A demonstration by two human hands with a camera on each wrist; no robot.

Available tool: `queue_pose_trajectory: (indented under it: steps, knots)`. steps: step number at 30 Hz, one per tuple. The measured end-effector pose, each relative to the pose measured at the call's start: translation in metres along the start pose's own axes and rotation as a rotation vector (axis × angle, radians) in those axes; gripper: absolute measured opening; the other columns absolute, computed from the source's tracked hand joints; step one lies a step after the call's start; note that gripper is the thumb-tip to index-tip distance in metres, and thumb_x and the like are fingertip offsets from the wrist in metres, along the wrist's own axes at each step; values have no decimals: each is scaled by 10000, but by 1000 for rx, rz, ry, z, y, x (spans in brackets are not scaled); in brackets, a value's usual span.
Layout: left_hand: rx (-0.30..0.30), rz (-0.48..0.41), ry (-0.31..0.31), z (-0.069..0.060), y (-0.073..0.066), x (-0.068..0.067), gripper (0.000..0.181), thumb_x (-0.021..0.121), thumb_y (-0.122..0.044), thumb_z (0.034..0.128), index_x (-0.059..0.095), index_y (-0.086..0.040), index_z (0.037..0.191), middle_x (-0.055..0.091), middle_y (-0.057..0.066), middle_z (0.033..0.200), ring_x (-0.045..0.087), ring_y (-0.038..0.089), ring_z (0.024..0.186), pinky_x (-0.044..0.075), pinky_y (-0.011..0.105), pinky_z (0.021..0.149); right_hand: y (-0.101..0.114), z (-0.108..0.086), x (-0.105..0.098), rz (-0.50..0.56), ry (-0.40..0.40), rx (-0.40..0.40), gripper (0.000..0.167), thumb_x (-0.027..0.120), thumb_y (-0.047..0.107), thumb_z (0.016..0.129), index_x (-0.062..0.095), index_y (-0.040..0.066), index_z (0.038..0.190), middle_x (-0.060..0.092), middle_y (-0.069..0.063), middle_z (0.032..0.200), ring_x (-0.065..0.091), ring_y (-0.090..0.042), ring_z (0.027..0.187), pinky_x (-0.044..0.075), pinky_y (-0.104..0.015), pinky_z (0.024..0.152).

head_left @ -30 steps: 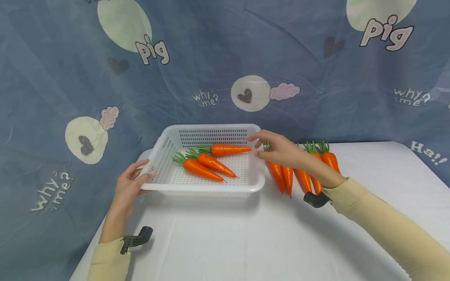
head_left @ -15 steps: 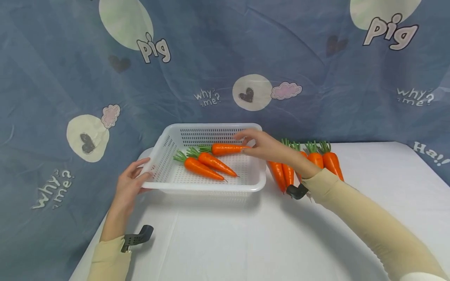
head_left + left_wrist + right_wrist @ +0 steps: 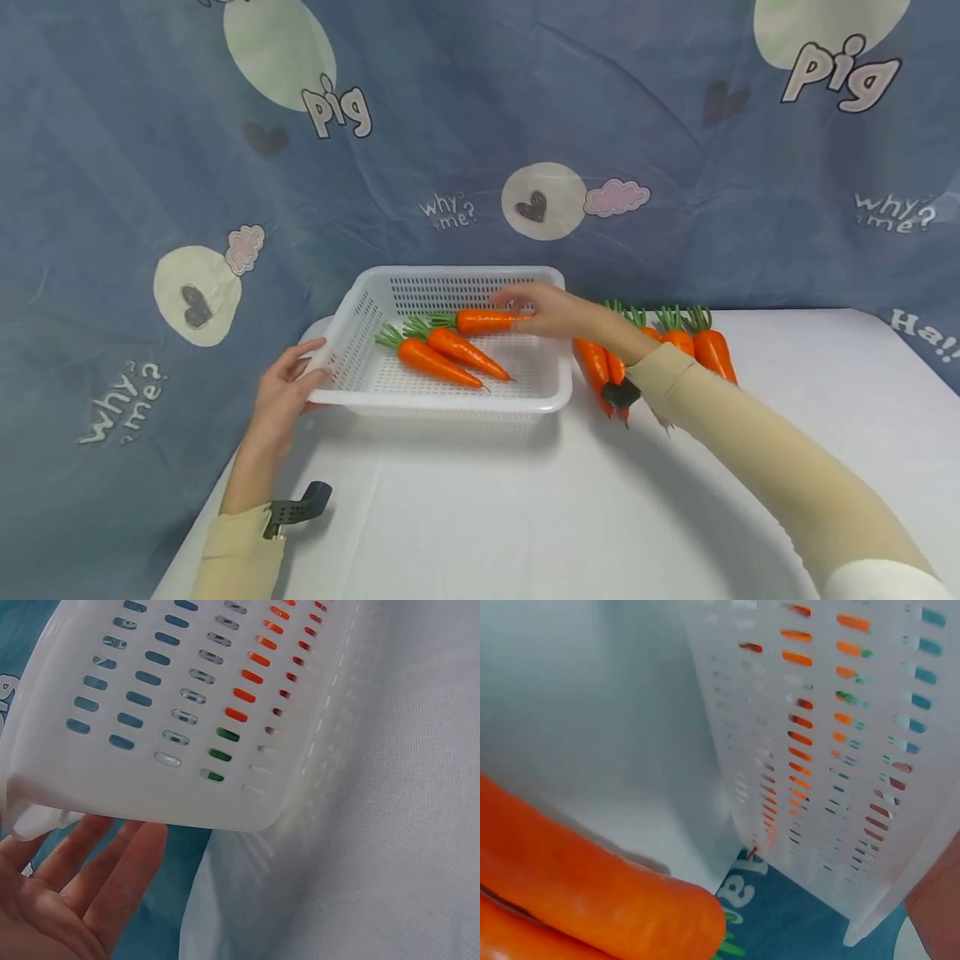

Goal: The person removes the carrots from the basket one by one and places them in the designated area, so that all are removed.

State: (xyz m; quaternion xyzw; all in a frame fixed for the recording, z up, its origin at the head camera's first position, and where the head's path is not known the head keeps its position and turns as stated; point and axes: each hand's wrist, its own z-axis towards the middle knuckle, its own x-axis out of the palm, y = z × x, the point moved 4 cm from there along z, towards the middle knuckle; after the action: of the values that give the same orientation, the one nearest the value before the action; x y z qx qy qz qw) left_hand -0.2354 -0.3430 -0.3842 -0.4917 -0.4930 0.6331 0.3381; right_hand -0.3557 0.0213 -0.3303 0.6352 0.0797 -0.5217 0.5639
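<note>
A white perforated basket [image 3: 450, 402] holds several orange carrots with green tops; two [image 3: 427, 362] [image 3: 468, 352] lie slanted and one [image 3: 480, 321] lies across the back. My left hand [image 3: 279, 400] grips the basket's left front rim, thumb on top; in the left wrist view the fingers of my left hand [image 3: 82, 892] reach under the basket's edge [image 3: 150, 806]. Inside the basket's right side, my right hand [image 3: 551, 312] is over the back carrot's tip, fingers bent and parted around it. Whether they press on it cannot be told.
More carrots [image 3: 714, 354] lie in a row on the white table [image 3: 465, 508] right of the basket, partly under my right forearm. In the right wrist view, carrots [image 3: 615, 900] show close beside the basket's wall [image 3: 780, 742]. A blue patterned cloth [image 3: 420, 100] hangs behind.
My right hand has moved left from the basket's right rim to over the back carrot's tip. My left hand keeps its grip, and the carrots in the basket lie as before.
</note>
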Motion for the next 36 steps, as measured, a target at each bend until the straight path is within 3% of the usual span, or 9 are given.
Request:
queue_pose_trajectory:
  steps: [6, 13, 21, 28, 36]
  knots:
    - [-9, 7, 1, 1, 1, -2, 525, 595, -139, 946, 474, -172, 1456, 562, 99, 1325, 621, 83, 934, 565, 281, 690, -3, 17, 0, 2, 67, 29, 485, 604, -7, 873, 526, -56, 1349, 563, -232, 1319, 544, -398, 1180, 437, -462, 1003]
    - [-14, 8, -3, 3, 1, 0, 542, 601, -137, 941, 467, -185, 1463, 541, 123, 1360, 613, 89, 940, 563, 286, 692, -10, 31, 4, -54, 101, 90, 471, 605, 47, 906, 538, -5, 1369, 570, -168, 1341, 541, -319, 1200, 432, -431, 1012]
    - [-37, 14, -15, 0, -1, 1, 543, 596, -139, 938, 468, -189, 1463, 519, 143, 1403, 611, 88, 946, 559, 267, 682, -19, 46, 10, -36, 182, 160, 486, 558, 55, 913, 521, 34, 1397, 543, -143, 1381, 508, -287, 1238, 416, -405, 1032]
    - [-29, 8, -21, 0, -2, -1, 529, 590, -150, 944, 475, -198, 1457, 531, 132, 1381, 602, 120, 978, 563, 290, 712, -27, 56, 15, -23, 200, 238, 497, 578, 72, 924, 511, 71, 1417, 522, -105, 1406, 485, -276, 1258, 385, -415, 1059]
    - [-40, 5, -20, 0, 0, -2, 538, 596, -129, 937, 475, -192, 1457, 538, 138, 1373, 618, 118, 964, 562, 281, 694, -28, 56, 22, -55, 242, 224, 504, 581, 54, 926, 502, 64, 1423, 511, -107, 1418, 453, -282, 1300, 353, -429, 1084]
